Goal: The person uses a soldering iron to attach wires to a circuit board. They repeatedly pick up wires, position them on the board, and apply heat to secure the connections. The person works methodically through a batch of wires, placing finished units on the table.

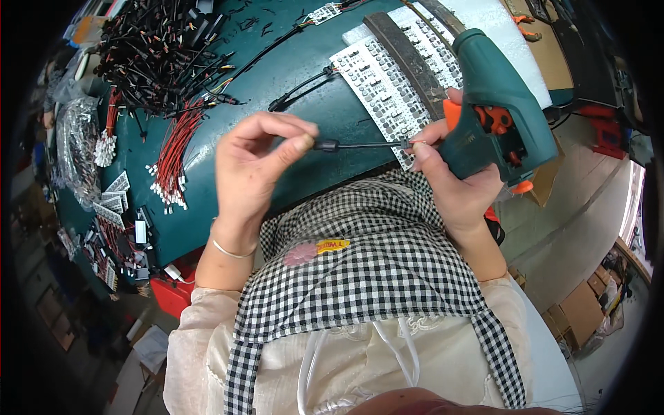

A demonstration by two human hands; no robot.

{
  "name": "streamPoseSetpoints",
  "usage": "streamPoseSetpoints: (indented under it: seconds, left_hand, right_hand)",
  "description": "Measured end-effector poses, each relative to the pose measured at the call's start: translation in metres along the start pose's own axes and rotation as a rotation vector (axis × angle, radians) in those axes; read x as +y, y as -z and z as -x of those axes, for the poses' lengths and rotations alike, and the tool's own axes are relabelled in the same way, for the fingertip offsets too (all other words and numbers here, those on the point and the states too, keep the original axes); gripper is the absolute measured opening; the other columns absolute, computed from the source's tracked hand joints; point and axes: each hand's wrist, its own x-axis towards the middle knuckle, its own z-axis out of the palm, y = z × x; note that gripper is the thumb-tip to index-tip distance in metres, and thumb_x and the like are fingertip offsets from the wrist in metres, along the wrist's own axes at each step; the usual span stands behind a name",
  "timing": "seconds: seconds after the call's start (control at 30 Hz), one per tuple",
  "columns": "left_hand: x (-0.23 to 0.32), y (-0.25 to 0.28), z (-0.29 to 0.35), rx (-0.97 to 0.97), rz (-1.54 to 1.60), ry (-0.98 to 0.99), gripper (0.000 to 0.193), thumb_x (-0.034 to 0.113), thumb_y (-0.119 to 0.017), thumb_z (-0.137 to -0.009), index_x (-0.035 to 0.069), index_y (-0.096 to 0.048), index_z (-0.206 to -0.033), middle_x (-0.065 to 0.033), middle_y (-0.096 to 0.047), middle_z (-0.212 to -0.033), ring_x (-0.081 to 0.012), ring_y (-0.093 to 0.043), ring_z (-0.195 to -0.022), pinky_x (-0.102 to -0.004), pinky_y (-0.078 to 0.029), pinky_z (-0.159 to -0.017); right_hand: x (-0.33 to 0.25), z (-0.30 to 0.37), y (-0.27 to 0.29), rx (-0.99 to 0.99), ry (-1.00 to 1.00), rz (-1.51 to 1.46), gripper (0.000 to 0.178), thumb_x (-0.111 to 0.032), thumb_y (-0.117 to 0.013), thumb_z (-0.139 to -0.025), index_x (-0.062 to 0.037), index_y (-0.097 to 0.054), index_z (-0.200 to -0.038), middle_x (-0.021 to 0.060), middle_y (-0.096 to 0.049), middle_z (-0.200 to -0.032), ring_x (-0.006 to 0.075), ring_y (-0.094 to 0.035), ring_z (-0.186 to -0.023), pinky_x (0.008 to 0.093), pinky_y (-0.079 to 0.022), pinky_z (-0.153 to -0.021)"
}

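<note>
Between thumb and forefinger, my left hand (257, 155) pinches one end of a short black cable (363, 145) with a round plug-like connector. The cable runs straight across to my right hand (460, 183), whose thumb and finger close near its other end, where thin wire ends show. That same hand also has a green pistol-shaped tool (498, 66) with orange parts in its grip. The tool's tip cannot be made out. Just beyond the right fingers lies a panel of white circuit boards (377, 83), with a dark metal bar (404, 59) across it.
A heap of black cables (155, 55) covers the far left of the green table (304, 173). Red wires with white connectors (176, 155) lie in front of it. A cable with bare leads (297, 90) touches the panel. White foam (515, 48) is under the boards.
</note>
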Motion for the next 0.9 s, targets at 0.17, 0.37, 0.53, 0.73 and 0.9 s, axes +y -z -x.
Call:
streamPoseSetpoints:
  seconds: [0.17, 0.37, 0.53, 0.73, 0.9]
  left_hand:
    - [0.031, -0.028, -0.012, -0.249, -0.626, -0.372, 0.031, 0.007, -0.069, -0.078, -0.001, -0.063, -0.107, -0.0092, -0.067, -0.098, -0.0211, -0.06, -0.097, -0.0355, -0.046, -0.087]
    - [0.021, -0.052, -0.014, -0.314, -0.207, 0.076, 0.02, 0.004, -0.064, -0.085, -0.002, -0.062, -0.104, -0.0063, -0.068, -0.079, -0.0055, -0.058, -0.058, -0.017, -0.047, -0.052]
    - [0.013, -0.057, -0.014, -0.263, -0.358, -0.147, 0.02, 0.002, -0.069, -0.08, -0.003, -0.062, -0.098, -0.0073, -0.067, -0.082, -0.0103, -0.065, -0.069, -0.0199, -0.052, -0.058]
    - [0.013, -0.059, -0.013, -0.252, -0.428, -0.208, 0.021, 0.003, -0.071, -0.079, -0.004, -0.061, -0.096, -0.0086, -0.066, -0.086, -0.0165, -0.069, -0.079, -0.0236, -0.055, -0.067]
    - [0.011, -0.06, -0.012, -0.236, -0.43, -0.239, 0.021, 0.003, -0.072, -0.078, -0.004, -0.061, -0.094, -0.0091, -0.066, -0.086, -0.0169, -0.069, -0.079, -0.024, -0.056, -0.068]
  right_hand:
    - [-0.001, -0.001, 0.0, -0.121, 0.076, 0.135, 0.058, 0.015, -0.062, -0.076, 0.0099, -0.037, -0.128, 0.0174, -0.058, -0.103, 0.0155, -0.061, -0.076, 0.0249, -0.054, -0.063]
    - [-0.003, -0.002, -0.004, -0.087, 0.085, 0.047, 0.052, 0.016, -0.062, -0.075, 0.0101, -0.04, -0.123, 0.0189, -0.054, -0.114, 0.0171, -0.062, -0.082, 0.0274, -0.054, -0.069]
    - [-0.002, -0.002, -0.008, 0.08, 0.051, -0.132, 0.025, 0.013, -0.064, -0.077, 0.007, -0.056, -0.1, 0.01, -0.066, -0.086, 0.0098, -0.061, -0.071, 0.021, -0.05, -0.06]
    - [-0.005, -0.005, -0.007, 0.075, 0.032, -0.089, 0.028, 0.011, -0.065, -0.077, 0.0064, -0.055, -0.104, 0.009, -0.065, -0.084, 0.0094, -0.06, -0.07, 0.021, -0.049, -0.06]
    - [-0.001, -0.004, -0.001, -0.01, 0.065, -0.003, 0.049, 0.011, -0.067, -0.075, 0.0078, -0.046, -0.118, 0.0156, -0.057, -0.108, 0.0122, -0.062, -0.078, 0.0221, -0.052, -0.064]
